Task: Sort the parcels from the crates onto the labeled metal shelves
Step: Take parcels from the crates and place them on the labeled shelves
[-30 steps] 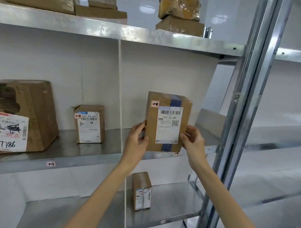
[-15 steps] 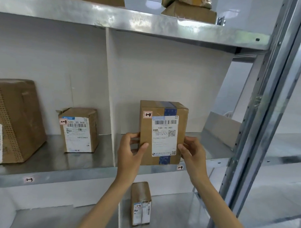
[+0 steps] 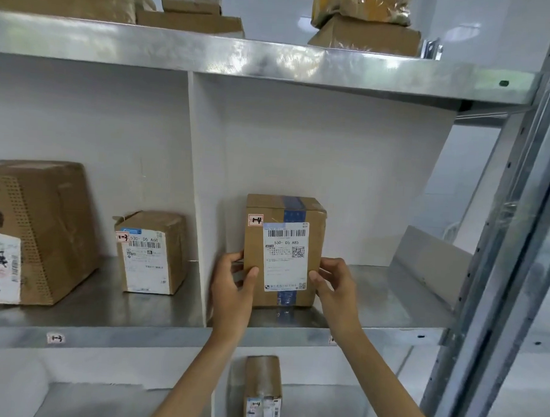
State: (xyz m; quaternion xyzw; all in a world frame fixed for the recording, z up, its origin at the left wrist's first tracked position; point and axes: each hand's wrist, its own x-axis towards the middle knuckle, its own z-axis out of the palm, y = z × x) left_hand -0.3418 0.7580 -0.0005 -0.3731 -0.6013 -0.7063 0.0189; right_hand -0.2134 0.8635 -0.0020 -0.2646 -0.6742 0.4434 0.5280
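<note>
Between the left hand [image 3: 233,285] and the right hand [image 3: 336,283], which grip its lower side edges with thumbs on the front, a brown parcel [image 3: 284,252] (white barcode label, blue tape) stands upright on the metal shelf [image 3: 376,300], with a white divider [image 3: 199,205] just left of the left hand and a smaller box [image 3: 152,254] beyond it.

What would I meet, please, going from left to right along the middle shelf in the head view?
Large box → small parcel → white divider → left hand → held parcel → right hand → slanted metal panel → shelf upright.

Brown parcel [image 3: 284,252], blue tape, white label (black barcode); silver shelf [image 3: 373,308].
</note>
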